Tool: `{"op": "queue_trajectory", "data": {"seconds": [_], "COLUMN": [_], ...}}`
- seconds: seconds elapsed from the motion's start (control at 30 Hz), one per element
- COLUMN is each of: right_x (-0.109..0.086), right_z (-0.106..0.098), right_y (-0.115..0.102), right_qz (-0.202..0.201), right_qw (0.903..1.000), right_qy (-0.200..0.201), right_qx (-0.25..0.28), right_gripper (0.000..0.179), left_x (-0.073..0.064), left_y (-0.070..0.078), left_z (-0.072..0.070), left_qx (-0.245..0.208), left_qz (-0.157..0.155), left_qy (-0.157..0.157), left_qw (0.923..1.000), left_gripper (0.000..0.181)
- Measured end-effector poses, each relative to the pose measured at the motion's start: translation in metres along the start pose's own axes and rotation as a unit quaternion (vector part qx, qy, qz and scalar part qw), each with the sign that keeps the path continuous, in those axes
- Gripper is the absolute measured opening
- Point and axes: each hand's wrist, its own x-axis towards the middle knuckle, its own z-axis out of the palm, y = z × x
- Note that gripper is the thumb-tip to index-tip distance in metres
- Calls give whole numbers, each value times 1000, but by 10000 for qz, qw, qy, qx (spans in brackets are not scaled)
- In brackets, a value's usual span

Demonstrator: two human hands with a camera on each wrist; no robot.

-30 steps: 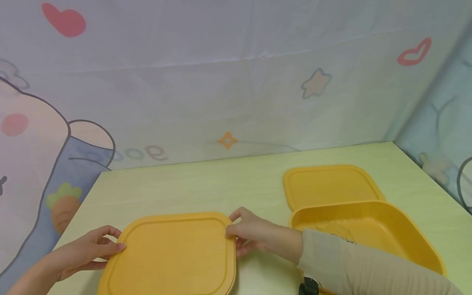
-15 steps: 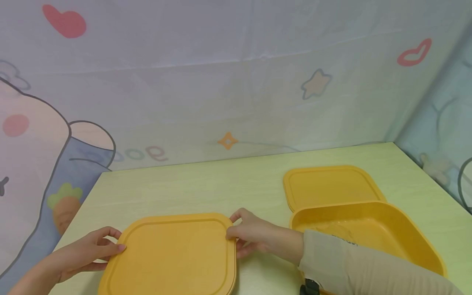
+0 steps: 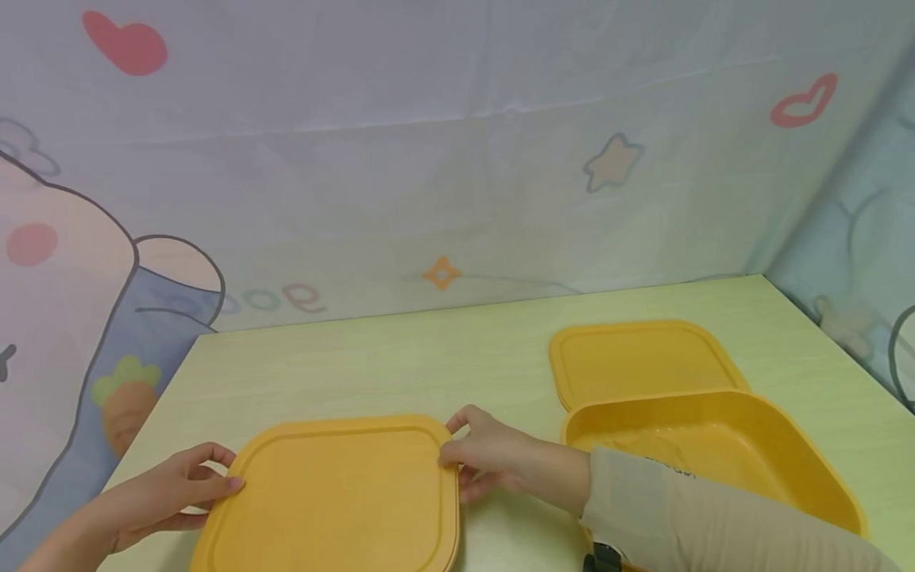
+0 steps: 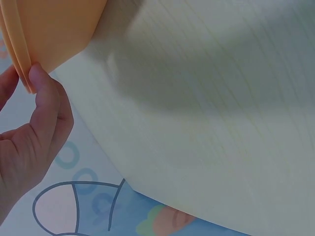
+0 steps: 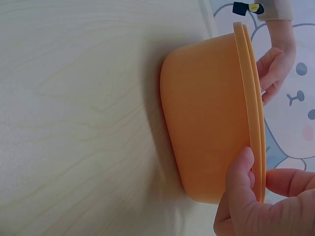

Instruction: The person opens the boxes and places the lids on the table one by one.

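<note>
A yellow plastic container (image 5: 206,118) with rounded corners stands on the table, its flat lid (image 3: 325,496) lying over the rim. At the lid's left edge my left hand (image 3: 167,492) grips, thumb on top; in the left wrist view its fingers (image 4: 44,101) reach under the rim. My right hand (image 3: 489,453) pinches the far right corner. The right wrist view shows this thumb on the lid and fingers (image 5: 241,172) beneath the rim, against the container's wall. The container's near side falls outside the head view.
On the right, a larger yellow container (image 3: 808,461) stands without a lid, partly covered by my right sleeve (image 3: 686,508). Behind it lies another flat yellow lid (image 3: 643,361). A printed cloth (image 3: 400,159) borders the pale table (image 3: 372,357).
</note>
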Motion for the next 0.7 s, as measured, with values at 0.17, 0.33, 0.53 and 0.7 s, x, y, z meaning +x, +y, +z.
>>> {"op": "queue_trajectory", "data": {"seconds": [0.17, 0.33, 0.53, 0.7], "right_x": [1, 1, 1, 0], "right_z": [0, -1, -1, -2], "right_y": [1, 1, 1, 1], "right_qz": [-16, -11, -1, -46], "right_qw": [10000, 10000, 10000, 10000], "right_qy": [5, -20, -22, -27], "right_qx": [-6, -10, -36, -47], "right_gripper": [37, 37, 38, 39], "left_x": [0, 0, 1, 1], "left_y": [-1, -1, -1, -1], "left_z": [1, 1, 0, 0], "left_qx": [-3, -23, -28, 23], "left_qz": [27, 16, -37, -11], "left_qy": [2, -6, 2, 39], "left_qw": [10000, 10000, 10000, 10000], "left_gripper": [34, 33, 34, 36]}}
